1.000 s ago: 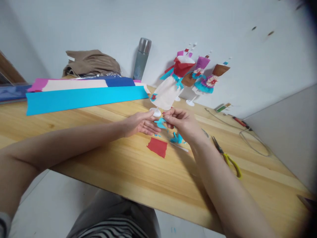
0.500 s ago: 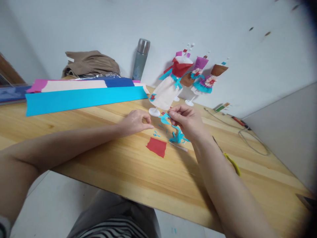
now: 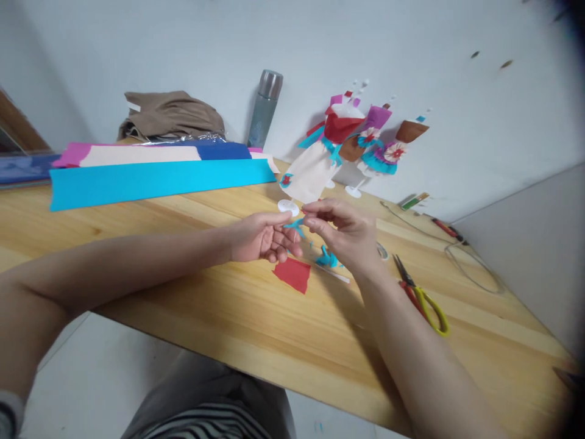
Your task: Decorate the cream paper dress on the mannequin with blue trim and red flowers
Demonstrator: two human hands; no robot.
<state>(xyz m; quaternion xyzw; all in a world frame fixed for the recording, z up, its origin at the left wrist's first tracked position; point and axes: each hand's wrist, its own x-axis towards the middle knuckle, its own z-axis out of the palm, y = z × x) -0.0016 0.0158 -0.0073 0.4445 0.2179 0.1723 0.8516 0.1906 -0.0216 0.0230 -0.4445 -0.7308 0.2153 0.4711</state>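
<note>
My left hand (image 3: 267, 238) is turned palm up above the table, its fingers loosely curled and apart, with nothing clearly held in it. Facing it, my right hand (image 3: 340, 231) has thumb and forefinger brought together at a tiny reddish bit, too small to name. Blue paper scraps (image 3: 326, 257) lie beneath the hands, partly hidden by them. Nearer to me is a torn-edged red paper piece (image 3: 292, 275), beside a thin white stick (image 3: 336, 275). Just behind the hands stands a miniature dress (image 3: 306, 171) on a white round base (image 3: 288, 207), with a red flower on a blue patch near its hem.
Yellow-and-red-handled scissors (image 3: 425, 305) lie beside my right forearm. More small dressed stands (image 3: 379, 152) and a grey flask (image 3: 265, 110) are against the wall. At left are a long blue paper strip (image 3: 159, 183) and a brown cloth (image 3: 173, 116). A cable (image 3: 470, 274) curves at right.
My left hand has rolled palm up and moved right, closer to my right hand. The right fingertips have shifted slightly left. The scissors now show more fully as the view shifted.
</note>
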